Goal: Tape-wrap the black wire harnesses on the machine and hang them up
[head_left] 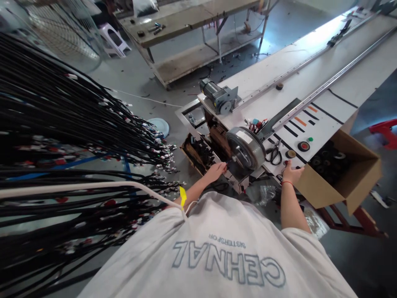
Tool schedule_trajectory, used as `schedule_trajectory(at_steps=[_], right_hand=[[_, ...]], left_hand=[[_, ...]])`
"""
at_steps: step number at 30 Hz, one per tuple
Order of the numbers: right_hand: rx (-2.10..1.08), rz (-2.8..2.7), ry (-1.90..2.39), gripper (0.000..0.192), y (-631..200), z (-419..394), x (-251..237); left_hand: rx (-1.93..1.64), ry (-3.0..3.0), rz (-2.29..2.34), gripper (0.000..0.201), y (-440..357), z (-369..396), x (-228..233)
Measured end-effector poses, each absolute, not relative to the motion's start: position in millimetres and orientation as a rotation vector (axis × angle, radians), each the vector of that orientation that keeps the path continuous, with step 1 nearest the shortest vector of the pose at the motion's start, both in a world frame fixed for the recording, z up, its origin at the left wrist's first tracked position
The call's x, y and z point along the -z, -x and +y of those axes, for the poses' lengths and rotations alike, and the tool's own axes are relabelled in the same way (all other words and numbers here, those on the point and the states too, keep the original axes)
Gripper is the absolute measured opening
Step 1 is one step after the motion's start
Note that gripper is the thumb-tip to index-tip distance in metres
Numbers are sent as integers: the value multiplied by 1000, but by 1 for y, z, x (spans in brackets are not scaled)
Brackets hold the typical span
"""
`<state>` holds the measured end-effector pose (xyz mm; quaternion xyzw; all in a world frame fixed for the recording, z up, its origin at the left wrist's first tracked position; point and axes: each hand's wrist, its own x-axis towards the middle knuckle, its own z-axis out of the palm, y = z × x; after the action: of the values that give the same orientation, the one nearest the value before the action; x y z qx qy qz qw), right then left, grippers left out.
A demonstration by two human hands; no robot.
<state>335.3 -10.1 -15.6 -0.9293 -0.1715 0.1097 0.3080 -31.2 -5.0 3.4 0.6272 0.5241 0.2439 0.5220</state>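
Workshop floor (139, 78); long white bench (310, 58); cable bundles (62, 124).

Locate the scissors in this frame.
In the head view, the scissors lie on the white machine table, between the grey wheel and the right hand.

Metal, cardboard, painted table
Drum (246, 147) was dull grey metal; box (344, 182) matt brown cardboard; table (316, 58) smooth white, glossy; cables (62, 124) black, matt.

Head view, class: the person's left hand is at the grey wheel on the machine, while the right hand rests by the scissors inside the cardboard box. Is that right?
Not quite. In the head view the scissors lie on the white machine table, not in the cardboard box. The left hand is at the grey wheel; the right hand rests nearby.
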Motion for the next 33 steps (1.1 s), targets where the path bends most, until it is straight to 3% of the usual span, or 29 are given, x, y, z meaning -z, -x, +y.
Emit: schedule_trajectory(at_steps=[7,13,20,33], right_hand=[[-299,-442,2457,86,-332,-10,13],[-294,-459,2443,89,-335,-10,16],[-314,-485,2429,88,-339,-11,19],[-303,-518,2385,84,-341,-11,24]], left_hand=[[-576,-1310,1170,52,24,-6,2],[-306,-1457,1085,48,71,-23,26],[-484,-1532,1272,49,78,-44,24],[-608,-1531,1271,46,29,-4,1]])
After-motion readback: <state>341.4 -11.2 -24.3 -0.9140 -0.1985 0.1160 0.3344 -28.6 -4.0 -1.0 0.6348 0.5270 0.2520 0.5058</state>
